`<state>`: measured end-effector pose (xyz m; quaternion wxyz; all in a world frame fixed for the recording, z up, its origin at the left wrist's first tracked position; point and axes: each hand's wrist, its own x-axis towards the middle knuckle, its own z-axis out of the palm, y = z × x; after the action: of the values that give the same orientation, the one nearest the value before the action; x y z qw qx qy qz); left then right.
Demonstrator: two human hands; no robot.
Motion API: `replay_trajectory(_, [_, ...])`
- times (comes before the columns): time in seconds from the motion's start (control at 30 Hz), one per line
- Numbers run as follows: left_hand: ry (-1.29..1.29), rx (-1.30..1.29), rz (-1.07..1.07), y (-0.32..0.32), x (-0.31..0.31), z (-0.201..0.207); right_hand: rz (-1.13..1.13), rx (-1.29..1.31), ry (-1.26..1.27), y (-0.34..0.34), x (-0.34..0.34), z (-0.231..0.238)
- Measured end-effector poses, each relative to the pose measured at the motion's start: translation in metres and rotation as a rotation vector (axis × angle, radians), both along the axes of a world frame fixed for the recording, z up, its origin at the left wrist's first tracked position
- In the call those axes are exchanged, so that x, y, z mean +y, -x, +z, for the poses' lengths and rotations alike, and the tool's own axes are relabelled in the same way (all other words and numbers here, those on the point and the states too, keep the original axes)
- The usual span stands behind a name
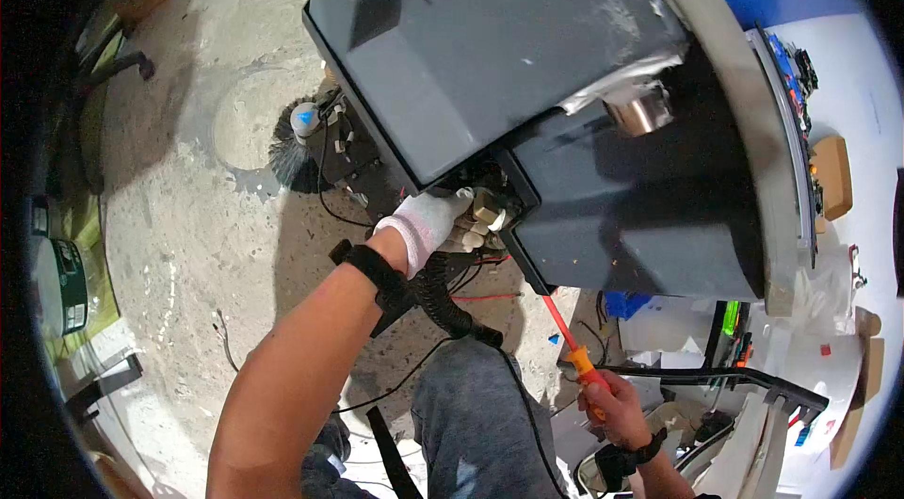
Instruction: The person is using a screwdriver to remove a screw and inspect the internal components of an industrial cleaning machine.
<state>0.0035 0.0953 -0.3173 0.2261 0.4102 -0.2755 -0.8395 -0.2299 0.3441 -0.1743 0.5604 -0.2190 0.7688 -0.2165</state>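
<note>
My left hand (435, 217), in a white glove, reaches into the gap between the two dark grey housings of a machine. Its fingers curl near a small beige block (486, 214) and wiring; what they grip is partly hidden. My right hand (617, 410) is closed around the orange and red handle of a screwdriver (582, 365). The screwdriver's red shaft points up toward the lower corner of the right housing (631, 226), and its tip is hidden there. The larger left housing (471, 47) tilts above my left hand.
A round brush (297, 165) with dark bristles sits left of the machine. Beneath my left hand hangs a black ribbed hose (441, 297), with loose cables around it. A metal cylinder (640, 108) projects from the housing. At the left edge stands a dark green drum (64, 287).
</note>
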Motion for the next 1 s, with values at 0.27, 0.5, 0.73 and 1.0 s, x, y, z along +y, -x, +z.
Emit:
replay_trajectory(0.27, [0.521, -0.287, -0.195, 0.01, -0.005, -0.03, 0.07, 0.031, -0.004, 0.007, -0.004, -0.004])
replay_trajectory(0.5, [0.635, -0.513, -0.33, 0.021, -0.007, -0.01, 0.092, 0.077, 0.004, 0.001, -0.012, -0.005])
replay_trajectory(0.73, [0.861, -0.414, -0.382, 0.024, -0.015, -0.046, 0.074, 0.051, -0.01, -0.001, -0.011, -0.002])
replay_trajectory(1.0, [0.379, -0.086, -0.263, 0.017, -0.015, -0.028, 0.047, 0.061, 0.016, -0.003, -0.006, 0.0])
